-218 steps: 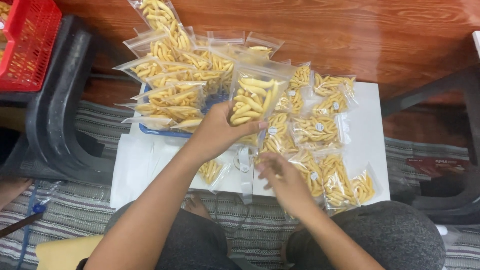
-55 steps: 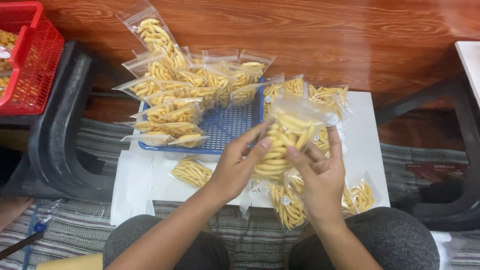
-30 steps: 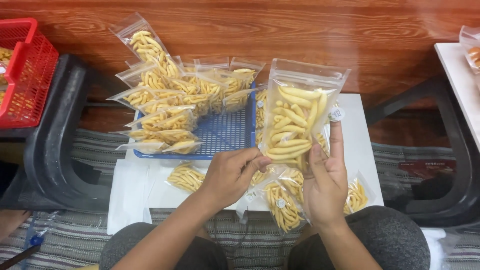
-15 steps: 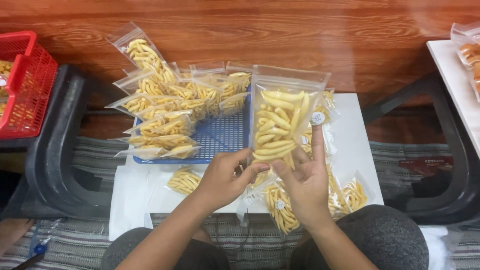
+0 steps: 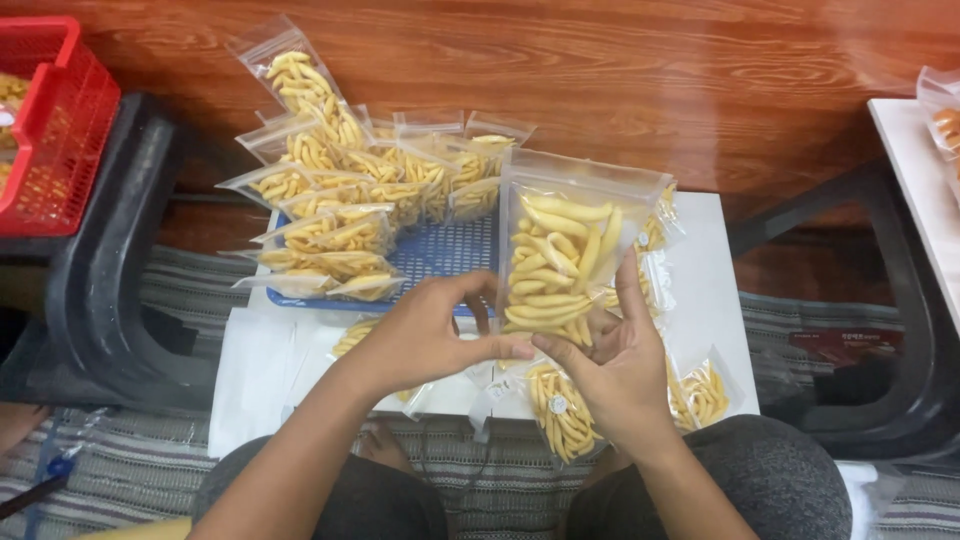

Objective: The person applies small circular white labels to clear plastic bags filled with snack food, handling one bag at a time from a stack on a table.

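Both hands hold one clear plastic zip pouch of pale yellow finger-shaped snacks [image 5: 560, 262] upright above the small white worktop [image 5: 712, 300], just in front of the blue perforated plastic tray [image 5: 445, 255]. The left hand [image 5: 425, 335] is closed on the pouch's lower left corner, thumb and fingertips pinching the film. The right hand [image 5: 615, 365] cradles the bottom edge from below, with one finger [image 5: 630, 285] reaching up along the right side.

The pouch looks light, its film thin, soft and likely a little slippery; the sticks inside seem brittle and would probably crush under a hard squeeze. The flat empty band at the top, or the bottom seam, looks the safest place to grip. It is filled about two thirds, the sticks lying crosswise.

A heap of matching filled pouches [image 5: 340, 190] lies on and behind the tray; a few more [image 5: 700, 390] rest on the worktop near the right hand.
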